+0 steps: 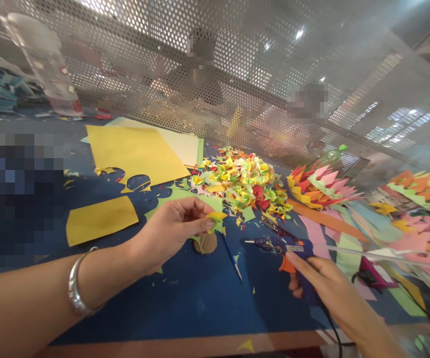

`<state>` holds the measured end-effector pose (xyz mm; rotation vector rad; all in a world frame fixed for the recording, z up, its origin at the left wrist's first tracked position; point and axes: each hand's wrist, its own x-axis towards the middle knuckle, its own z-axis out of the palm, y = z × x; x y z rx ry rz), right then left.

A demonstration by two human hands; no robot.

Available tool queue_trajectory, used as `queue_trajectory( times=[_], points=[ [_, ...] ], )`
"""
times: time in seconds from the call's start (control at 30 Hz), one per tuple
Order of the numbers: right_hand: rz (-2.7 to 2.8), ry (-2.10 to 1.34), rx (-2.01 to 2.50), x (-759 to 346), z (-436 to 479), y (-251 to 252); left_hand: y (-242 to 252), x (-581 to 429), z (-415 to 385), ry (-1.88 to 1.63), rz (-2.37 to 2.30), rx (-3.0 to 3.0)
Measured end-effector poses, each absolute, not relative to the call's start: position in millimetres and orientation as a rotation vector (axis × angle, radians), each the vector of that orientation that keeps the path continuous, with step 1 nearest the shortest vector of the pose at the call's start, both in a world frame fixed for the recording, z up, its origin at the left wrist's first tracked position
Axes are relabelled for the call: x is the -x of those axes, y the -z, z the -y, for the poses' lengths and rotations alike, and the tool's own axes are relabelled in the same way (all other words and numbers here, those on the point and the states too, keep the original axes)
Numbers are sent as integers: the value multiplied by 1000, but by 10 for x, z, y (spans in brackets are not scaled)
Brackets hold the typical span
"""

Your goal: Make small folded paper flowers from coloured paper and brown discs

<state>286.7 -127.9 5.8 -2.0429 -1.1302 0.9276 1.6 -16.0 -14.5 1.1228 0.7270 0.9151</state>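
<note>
My left hand, with a silver bangle at the wrist, pinches a small yellow and green paper flower between thumb and fingers. Just below it a round brown cardboard disc rests on the blue table. My right hand is wrapped round a dark blue hot glue gun with an orange trigger. The gun's metal nozzle points left toward the flower, apart from it. Between the hands lies a thin blue pen-like tool with a pointed metal tip.
Behind my hands lies a heap of folded paper flowers. Yellow sheets with round cut-outs lie left, near a yellow strip. Pointed paper crowns and coloured strips fill the right. A perforated metal screen stands behind; a cord trails from the gun.
</note>
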Motion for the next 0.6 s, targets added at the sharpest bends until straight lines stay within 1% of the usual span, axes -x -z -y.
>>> queue_trajectory(
  times=[0.07,0.2,0.3,0.37,0.5,0.6],
  points=[
    [1345,-804,2141,-2959,1258,-19,150,-19,159,-912,-737,-1118],
    [1807,-312,2303,-3058,1258,36,135,-27,166,-908,-728,-1093],
    [1928,74,2363,-2988,1298,-19,115,-25,167,-903,-726,-1091],
    [1938,234,2284,-2863,1312,-106,116,-22,166,-899,-724,-1097],
    [1968,-42,1880,-2465,1196,-280,151,-26,171,-878,-704,-1123],
    [2029,-142,1642,-2168,984,-333,161,-33,182,-855,-701,-1139]
  ],
)
